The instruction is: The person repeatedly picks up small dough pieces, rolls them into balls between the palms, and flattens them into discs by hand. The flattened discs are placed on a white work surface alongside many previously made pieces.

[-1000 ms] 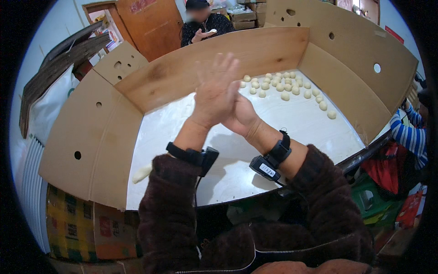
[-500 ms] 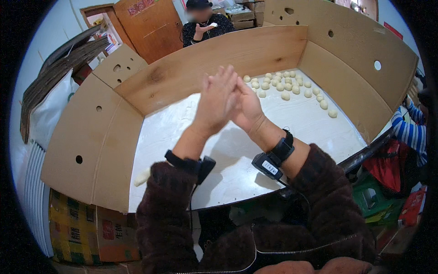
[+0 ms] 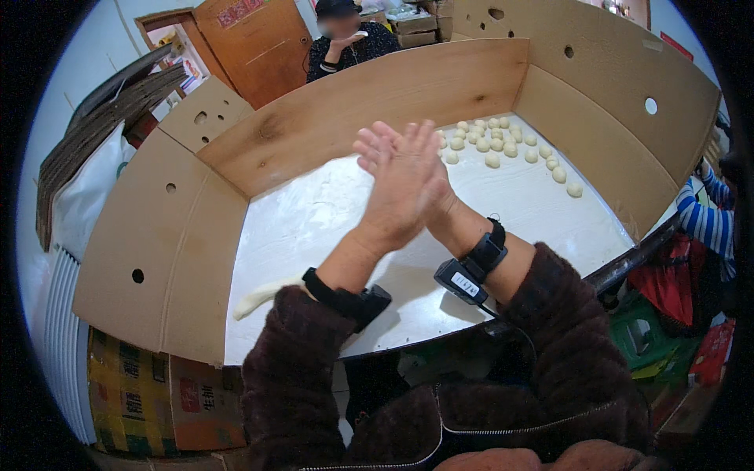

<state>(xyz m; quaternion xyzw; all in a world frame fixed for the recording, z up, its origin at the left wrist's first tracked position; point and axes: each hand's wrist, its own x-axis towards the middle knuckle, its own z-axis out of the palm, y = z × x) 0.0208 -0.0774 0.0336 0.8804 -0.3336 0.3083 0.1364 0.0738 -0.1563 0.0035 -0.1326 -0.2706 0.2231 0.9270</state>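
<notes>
My left hand (image 3: 399, 188) and my right hand (image 3: 444, 206) are pressed palm to palm above the white work surface (image 3: 314, 208). Their fingers stretch out and cross at an angle, slightly blurred. Whatever may lie between the palms is hidden. Near my left forearm a pale dough rope (image 3: 263, 297) lies on the surface, partly covered by my sleeve. Several round dough balls (image 3: 492, 160) rest at the far right, beyond my hands. Both wrists carry black straps with small boxes.
A wooden board (image 3: 353, 98) walls off the far side. Cardboard panels stand at the left (image 3: 169, 235) and right (image 3: 613, 118). Beyond the board is another person (image 3: 353, 47) with one hand raised. A blue-and-white striped sleeve (image 3: 707, 220) shows at the right edge.
My left hand has slid up and right across my right palm; both stay pressed together. More of the dough rope shows beside my left sleeve. The person opposite has raised their hand.
</notes>
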